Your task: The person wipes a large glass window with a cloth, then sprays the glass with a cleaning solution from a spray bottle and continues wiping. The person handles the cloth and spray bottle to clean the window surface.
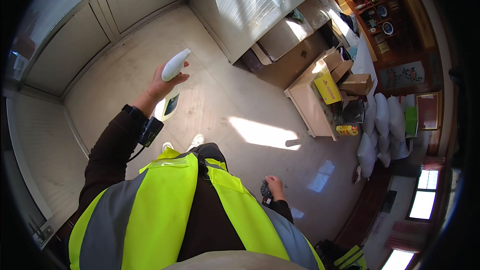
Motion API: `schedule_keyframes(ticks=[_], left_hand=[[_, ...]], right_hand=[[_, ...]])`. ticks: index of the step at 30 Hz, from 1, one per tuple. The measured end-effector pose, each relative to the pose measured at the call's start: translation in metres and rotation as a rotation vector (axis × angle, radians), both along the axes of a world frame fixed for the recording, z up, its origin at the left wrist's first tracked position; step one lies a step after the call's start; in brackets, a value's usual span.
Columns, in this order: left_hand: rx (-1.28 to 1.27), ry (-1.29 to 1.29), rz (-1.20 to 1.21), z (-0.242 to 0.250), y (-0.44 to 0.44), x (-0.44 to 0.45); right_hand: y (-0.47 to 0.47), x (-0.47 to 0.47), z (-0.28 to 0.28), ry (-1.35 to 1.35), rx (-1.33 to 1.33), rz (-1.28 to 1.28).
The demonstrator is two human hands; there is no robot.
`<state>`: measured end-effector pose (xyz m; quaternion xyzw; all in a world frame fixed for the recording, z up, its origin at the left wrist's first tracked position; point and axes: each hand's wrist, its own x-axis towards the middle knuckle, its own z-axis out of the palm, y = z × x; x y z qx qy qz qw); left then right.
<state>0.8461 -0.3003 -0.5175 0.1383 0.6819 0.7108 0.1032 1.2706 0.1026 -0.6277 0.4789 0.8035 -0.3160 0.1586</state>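
My left hand (161,82) is raised out in front at the upper left, its fingers around the neck of a white plastic spray bottle (175,65). The bottle's rounded top faces up towards the camera, and a dark label shows on its body below the hand. A black device is strapped to that wrist. Low at my other side, my right hand (275,186) is closed on a grey, mesh-like scouring pad (265,188). Both of my shoes stand on the tiled floor (210,97).
Framed panels (67,48) line the left and top. A pale cabinet (311,101) bears cardboard boxes (356,84) and a yellow box (327,87); a yellow bottle (347,130) is beside it. Stuffed white sacks (382,120) are piled at the right. A hi-vis garment (351,258) shows at the bottom right.
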Motion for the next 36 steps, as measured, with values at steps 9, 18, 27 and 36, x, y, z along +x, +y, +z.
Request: schedule_keyframes(ticks=[9, 18, 27, 36], left_hand=[[0.099, -0.181, 0.046, -0.028, 0.142, -0.118], [0.110, -0.154, -0.045, -0.031, 0.238, -0.220], [0.203, -0.161, -0.064, -0.041, 0.271, -0.371], [-0.146, 0.116, -0.005, -0.067, 0.289, -0.505]], right_hand=[[0.050, -0.009, 0.004, -0.148, 0.027, -0.119], [0.148, -0.226, 0.034, 0.282, 0.016, -0.158], [0.096, -0.276, 0.030, 0.069, 0.053, -0.308], [0.012, -0.326, 0.038, 0.097, 0.011, -0.468]])
